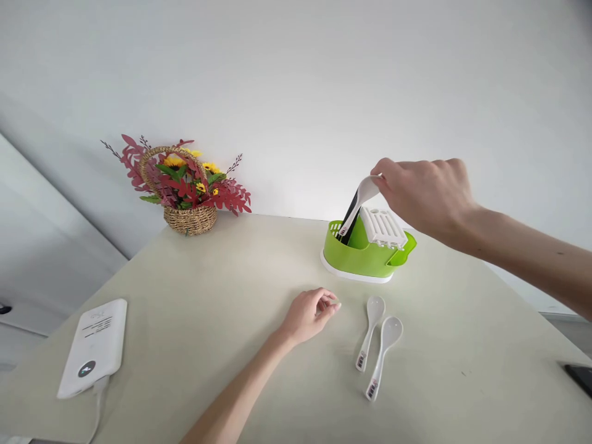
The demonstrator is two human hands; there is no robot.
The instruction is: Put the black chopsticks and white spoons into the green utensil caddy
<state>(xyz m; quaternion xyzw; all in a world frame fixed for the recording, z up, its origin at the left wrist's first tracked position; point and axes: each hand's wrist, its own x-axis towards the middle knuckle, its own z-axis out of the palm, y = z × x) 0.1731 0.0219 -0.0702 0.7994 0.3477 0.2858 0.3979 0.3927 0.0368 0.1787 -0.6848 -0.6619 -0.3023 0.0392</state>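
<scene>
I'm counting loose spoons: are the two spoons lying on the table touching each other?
Cannot tell. In the head view the two spoons lie side by side, bowls very close, without a plain gap or contact.

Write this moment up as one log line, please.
right hand: holds white spoon in green holder | left hand: resting on table, holds nothing | two spoons lying loose
</scene>
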